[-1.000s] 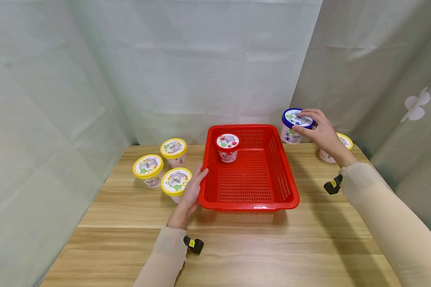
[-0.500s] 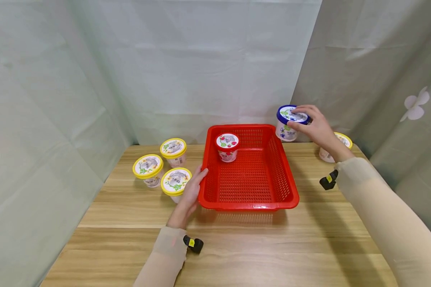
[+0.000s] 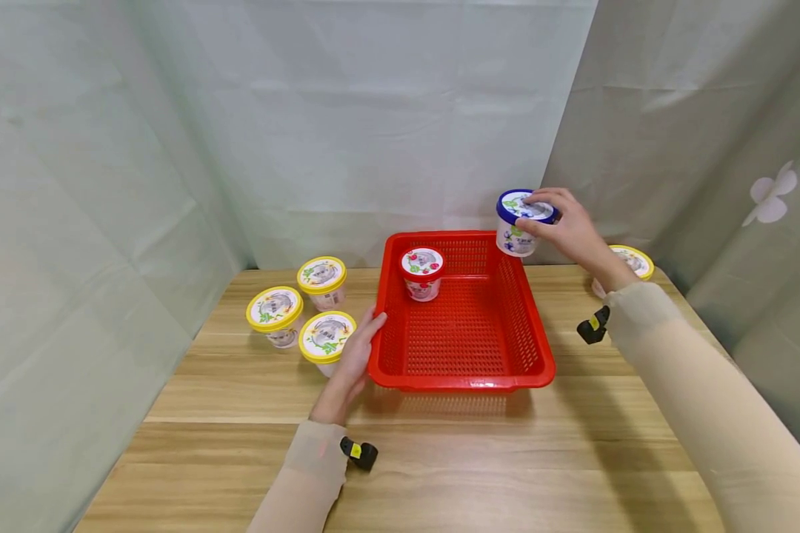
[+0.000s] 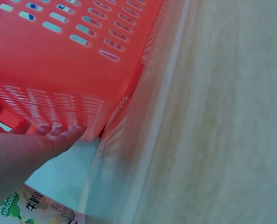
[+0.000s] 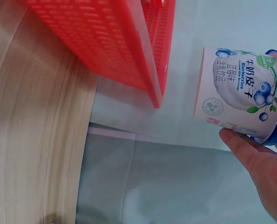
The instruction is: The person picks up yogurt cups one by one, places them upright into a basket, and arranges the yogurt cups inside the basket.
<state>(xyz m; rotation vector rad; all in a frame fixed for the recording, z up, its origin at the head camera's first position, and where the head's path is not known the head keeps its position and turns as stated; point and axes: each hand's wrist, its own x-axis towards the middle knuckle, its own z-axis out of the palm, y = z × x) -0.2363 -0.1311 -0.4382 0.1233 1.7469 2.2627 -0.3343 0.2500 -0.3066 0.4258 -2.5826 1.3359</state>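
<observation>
My right hand [image 3: 570,229] holds a blue-lidded tub [image 3: 515,238] by its lid, raised at the basket's back right corner. In the right wrist view, the blueberry tub [image 5: 238,93] hangs apart from the basket [image 5: 150,65], with fingers of my right hand [image 5: 269,172] against its side and lid. At the left wall of the red basket [image 3: 453,383], my left hand [image 3: 352,361] touches the rim. Extended fingers of my left hand [image 4: 36,144] lie against the basket's outer side [image 4: 64,60] in the left wrist view. A red-lidded tub [image 3: 423,277] stands inside, at the back left.
Left of the basket stand three yellow-lidded tubs [image 3: 322,274] [image 3: 275,309] [image 3: 327,337], the nearest beside my left hand. Another yellow-lidded tub [image 3: 632,260] is partly behind my right wrist. Pale curtains [image 3: 373,133] rise behind the wooden table [image 3: 440,474].
My right hand has carried the blue-lidded tub left and slightly up, from beside the basket to its back right corner. My left hand and the basket have stayed nearly still.
</observation>
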